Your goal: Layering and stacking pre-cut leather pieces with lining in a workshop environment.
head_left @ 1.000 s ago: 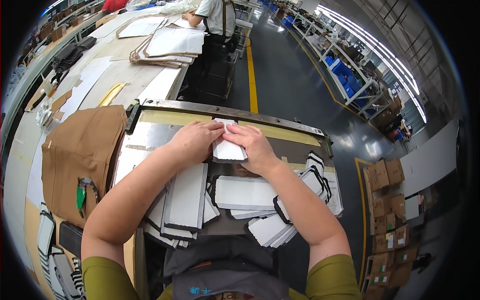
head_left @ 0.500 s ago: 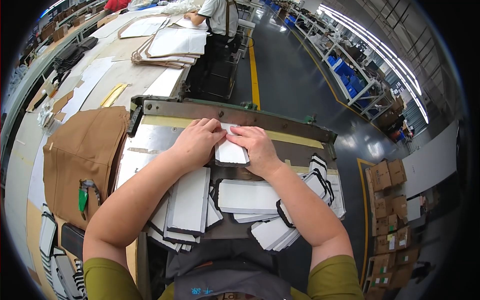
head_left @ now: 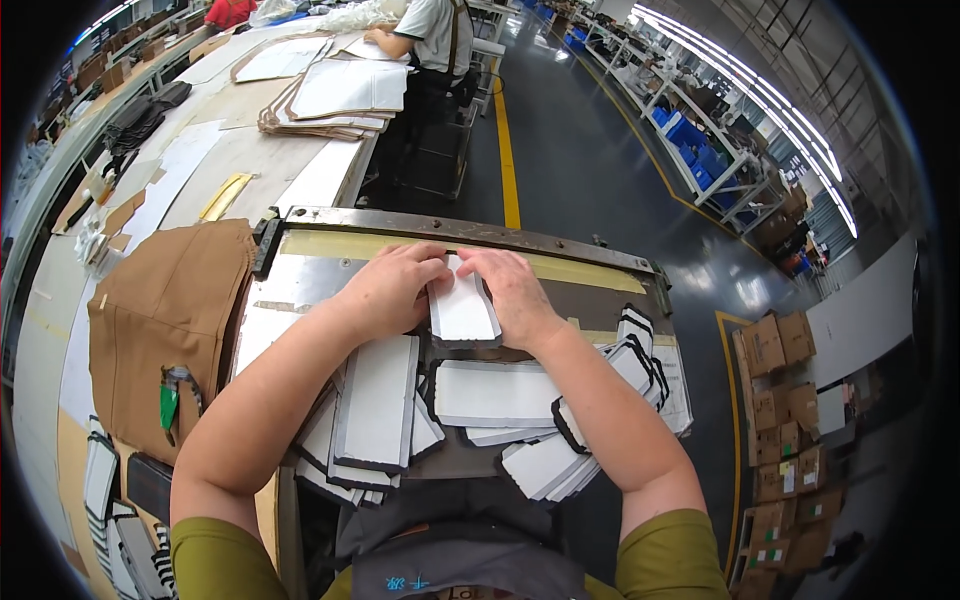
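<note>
Head view, looking down: left hand (head_left: pixel 385 290) and right hand (head_left: pixel 515 292) pinching one white black-edged panel (head_left: pixel 463 312) flat on metal press table (head_left: pixel 300 285). Stacks of like panels (head_left: pixel 490 392) nearer, seemingly waiting; share done unclear.

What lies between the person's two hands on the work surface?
In the head view, a small white panel with dark edges lies between the left hand and right hand; both hands touch it.

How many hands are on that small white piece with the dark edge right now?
2: the left hand presses its left side and the right hand its right side, on the white piece atop the metal work table.
</note>
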`<state>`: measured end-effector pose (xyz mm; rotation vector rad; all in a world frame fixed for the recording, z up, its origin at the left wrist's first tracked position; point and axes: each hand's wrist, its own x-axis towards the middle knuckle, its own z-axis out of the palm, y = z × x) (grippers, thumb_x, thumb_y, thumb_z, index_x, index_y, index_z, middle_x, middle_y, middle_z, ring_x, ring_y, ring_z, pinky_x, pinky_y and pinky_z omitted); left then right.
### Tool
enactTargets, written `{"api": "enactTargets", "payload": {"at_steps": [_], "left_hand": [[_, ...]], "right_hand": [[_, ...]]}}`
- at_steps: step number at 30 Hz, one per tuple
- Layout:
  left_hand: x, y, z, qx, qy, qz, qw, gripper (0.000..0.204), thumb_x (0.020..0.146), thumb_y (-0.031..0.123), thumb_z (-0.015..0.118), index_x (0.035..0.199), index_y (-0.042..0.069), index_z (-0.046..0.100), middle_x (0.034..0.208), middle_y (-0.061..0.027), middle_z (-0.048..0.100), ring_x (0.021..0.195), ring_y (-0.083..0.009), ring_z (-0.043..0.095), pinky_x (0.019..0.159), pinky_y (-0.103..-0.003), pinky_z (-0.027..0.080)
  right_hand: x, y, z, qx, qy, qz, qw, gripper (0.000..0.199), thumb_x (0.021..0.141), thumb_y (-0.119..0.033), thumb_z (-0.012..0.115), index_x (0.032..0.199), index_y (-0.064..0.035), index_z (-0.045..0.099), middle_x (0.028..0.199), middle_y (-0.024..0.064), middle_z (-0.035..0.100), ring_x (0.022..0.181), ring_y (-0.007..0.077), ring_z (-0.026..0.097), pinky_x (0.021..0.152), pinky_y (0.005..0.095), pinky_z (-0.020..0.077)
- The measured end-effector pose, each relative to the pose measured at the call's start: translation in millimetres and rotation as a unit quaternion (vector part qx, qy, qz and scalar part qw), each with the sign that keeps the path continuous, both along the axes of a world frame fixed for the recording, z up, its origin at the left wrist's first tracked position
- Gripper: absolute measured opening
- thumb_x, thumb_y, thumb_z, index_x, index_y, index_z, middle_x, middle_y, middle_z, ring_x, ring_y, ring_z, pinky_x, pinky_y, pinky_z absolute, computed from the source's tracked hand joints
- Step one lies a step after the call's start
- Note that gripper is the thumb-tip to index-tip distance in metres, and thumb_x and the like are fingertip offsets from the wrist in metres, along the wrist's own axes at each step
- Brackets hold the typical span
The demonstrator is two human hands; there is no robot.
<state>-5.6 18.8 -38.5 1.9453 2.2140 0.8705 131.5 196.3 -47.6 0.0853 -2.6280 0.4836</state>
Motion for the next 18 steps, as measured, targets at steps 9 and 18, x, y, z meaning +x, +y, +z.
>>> {"api": "enactTargets", "payload": {"at_steps": [9,18], "left_hand": [[1,3,-3,0.012,0.051,0.031,0.998,0.029,0.081,-0.001,0.067,0.109,0.006,0.071,0.117,-0.0098,0.067,0.111,-0.0277,0.062,0.102,-0.037,0.045],[-6,3,17,0.204,-0.125,0.170,0.956,0.053,0.086,0.013,0.074,0.136,0.011,0.056,0.138,-0.0122,0.054,0.121,-0.0255,0.056,0.102,-0.037,0.046]], "right_hand": [[3,1,5,0.038,0.041,-0.058,0.997,0.028,0.080,-0.022,0.074,0.104,-0.0098,0.066,0.107,0.0082,0.070,0.107,0.0285,0.064,0.104,0.0448,0.0405],[2,6,24,0.066,0.229,-0.069,0.969,0.020,0.068,-0.001,0.075,0.082,-0.0124,0.067,0.080,0.0032,0.062,0.081,0.0267,0.061,0.081,0.0388,0.0454]]}}
